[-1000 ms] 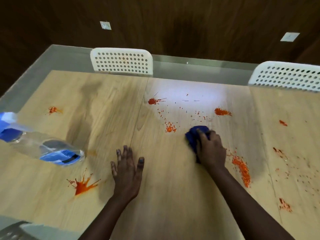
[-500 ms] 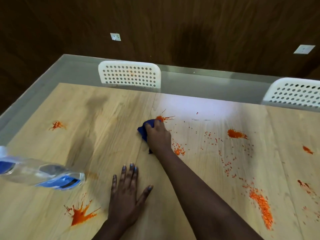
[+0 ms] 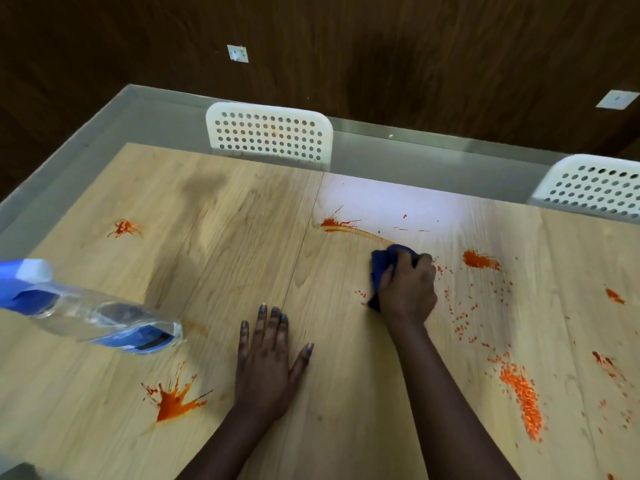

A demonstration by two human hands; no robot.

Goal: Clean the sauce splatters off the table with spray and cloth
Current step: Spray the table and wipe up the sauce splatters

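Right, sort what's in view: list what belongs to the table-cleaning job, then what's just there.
Job:
blue cloth, gripped by right hand
spray bottle, lying on its side
sauce splatters
table
left hand, flat on table

Just there:
two white chairs
wall plates

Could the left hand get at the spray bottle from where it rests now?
Probably yes: the left hand lies flat and empty on the table, the spray bottle stands just to its left, and nothing lies between them.
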